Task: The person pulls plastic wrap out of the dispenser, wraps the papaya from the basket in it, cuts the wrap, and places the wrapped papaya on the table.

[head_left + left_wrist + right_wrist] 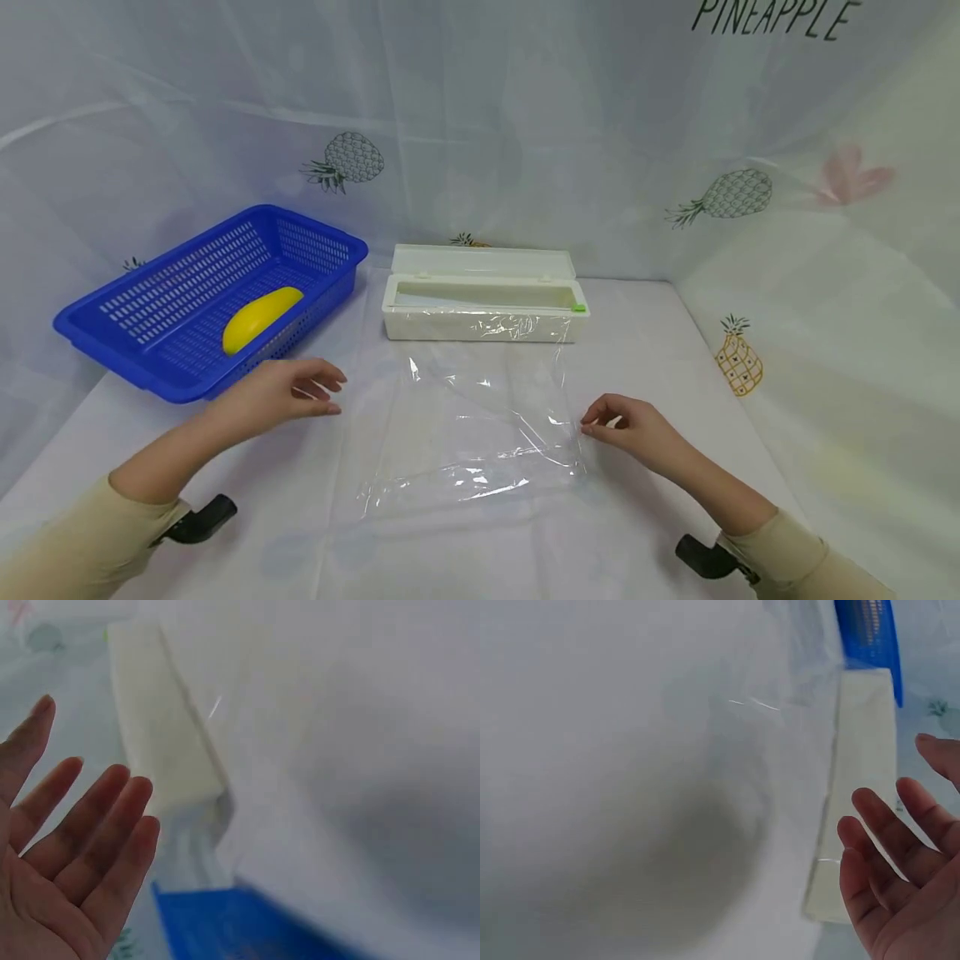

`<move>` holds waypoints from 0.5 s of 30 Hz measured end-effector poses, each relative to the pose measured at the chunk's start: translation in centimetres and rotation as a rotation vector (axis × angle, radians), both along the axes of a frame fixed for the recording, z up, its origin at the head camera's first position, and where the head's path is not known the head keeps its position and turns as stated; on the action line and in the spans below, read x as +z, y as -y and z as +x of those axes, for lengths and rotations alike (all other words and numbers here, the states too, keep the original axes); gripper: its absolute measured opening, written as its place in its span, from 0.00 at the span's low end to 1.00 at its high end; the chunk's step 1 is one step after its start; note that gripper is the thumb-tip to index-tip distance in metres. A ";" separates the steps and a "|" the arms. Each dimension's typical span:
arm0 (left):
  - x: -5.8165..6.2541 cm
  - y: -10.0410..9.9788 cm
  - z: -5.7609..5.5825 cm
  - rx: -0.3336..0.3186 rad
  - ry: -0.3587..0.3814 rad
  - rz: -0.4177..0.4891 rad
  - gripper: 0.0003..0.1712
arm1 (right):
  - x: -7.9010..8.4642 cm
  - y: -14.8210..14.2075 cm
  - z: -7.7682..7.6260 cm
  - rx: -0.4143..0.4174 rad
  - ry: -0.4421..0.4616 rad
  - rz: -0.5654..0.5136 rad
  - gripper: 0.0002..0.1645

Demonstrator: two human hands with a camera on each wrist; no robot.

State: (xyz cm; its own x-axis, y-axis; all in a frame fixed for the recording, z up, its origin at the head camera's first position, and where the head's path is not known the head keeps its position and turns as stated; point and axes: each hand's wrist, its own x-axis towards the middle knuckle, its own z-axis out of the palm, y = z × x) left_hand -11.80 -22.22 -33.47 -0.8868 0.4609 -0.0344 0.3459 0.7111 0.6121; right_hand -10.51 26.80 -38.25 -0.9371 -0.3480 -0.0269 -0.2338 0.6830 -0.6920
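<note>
A sheet of clear plastic wrap point(480, 417) lies over the white table, running forward from a white wrap dispenser box point(480, 325) whose lid stands raised. Left of the sheet, my left hand point(281, 392) hovers with loosely bent fingers and nothing in them, close to the blue basket. At the sheet's right edge, my right hand point(630, 429) has its thumb and forefinger near each other, holding nothing. Both wrist views show the palms bare, the left hand point(82, 862) and the right hand point(907, 877) with fingers spread, the box point(862, 787) beyond.
A blue plastic basket point(172, 367) stands at the back left with a yellow, mango-shaped fruit point(261, 320) inside. A small green slider point(578, 308) sits at the box's right end. Pineapple-printed cloth point(525, 125) hangs behind and along the right side of the table.
</note>
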 end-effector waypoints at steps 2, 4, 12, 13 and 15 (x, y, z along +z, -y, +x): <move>1.7 0.9 -0.8 0.035 -0.068 -0.033 0.21 | 0.9 0.4 -0.7 0.022 -0.022 0.014 0.08; 3.1 1.9 -1.7 0.083 -0.115 -0.061 0.22 | 1.8 0.9 -1.3 0.052 -0.053 0.022 0.09; 6.0 5.9 -6.1 0.204 -0.086 -0.167 0.34 | 4.7 3.7 -4.0 0.179 -0.160 0.027 0.16; 6.0 6.4 -6.8 0.204 -0.073 -0.181 0.34 | 4.9 4.1 -4.2 0.189 -0.159 0.030 0.16; 6.0 7.4 -8.2 0.183 -0.058 -0.210 0.32 | 5.4 4.7 -4.8 0.208 -0.152 0.038 0.17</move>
